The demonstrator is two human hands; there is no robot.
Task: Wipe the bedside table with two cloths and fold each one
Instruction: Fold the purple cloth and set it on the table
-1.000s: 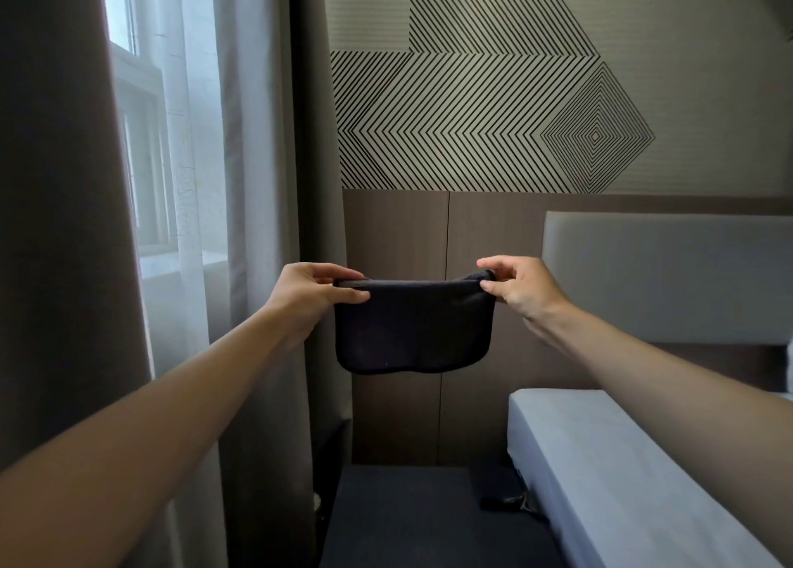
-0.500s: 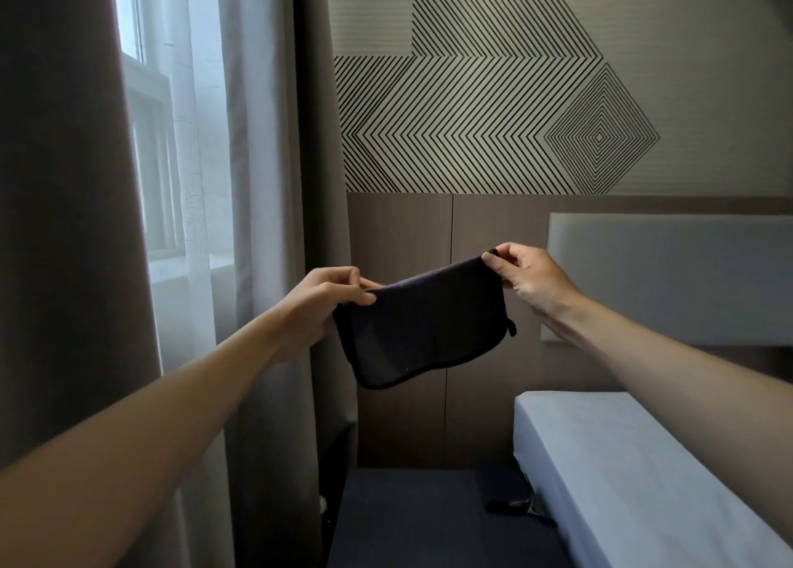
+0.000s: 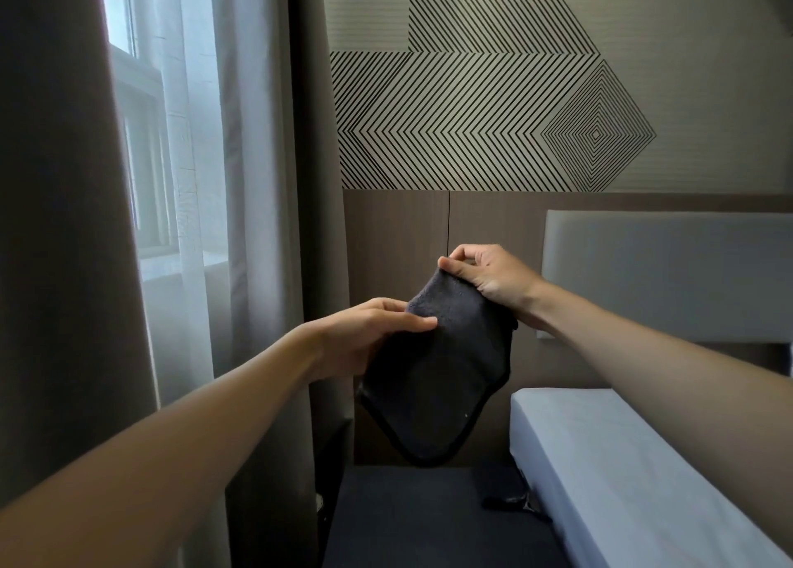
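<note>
A dark grey cloth (image 3: 442, 374) hangs folded in the air in front of me, narrow and tilted, its lower corner pointing down. My right hand (image 3: 485, 273) pinches its top corner. My left hand (image 3: 364, 331) holds the cloth's left edge lower down, thumb lying across the front and fingers behind the fabric. The dark top of the bedside table (image 3: 412, 516) lies below, between the curtain and the bed. No second cloth is in sight.
A bed (image 3: 622, 460) with a pale sheet fills the lower right, a padded headboard (image 3: 665, 276) above it. Brown curtains (image 3: 300, 224) and a sheer one hang on the left by the window. A small dark object (image 3: 506, 501) lies beside the bed frame.
The cloth was stretched wide between both hands. My right hand has swung its corner up and toward the left hand, so the cloth now hangs folded narrower and steeply tilted.
</note>
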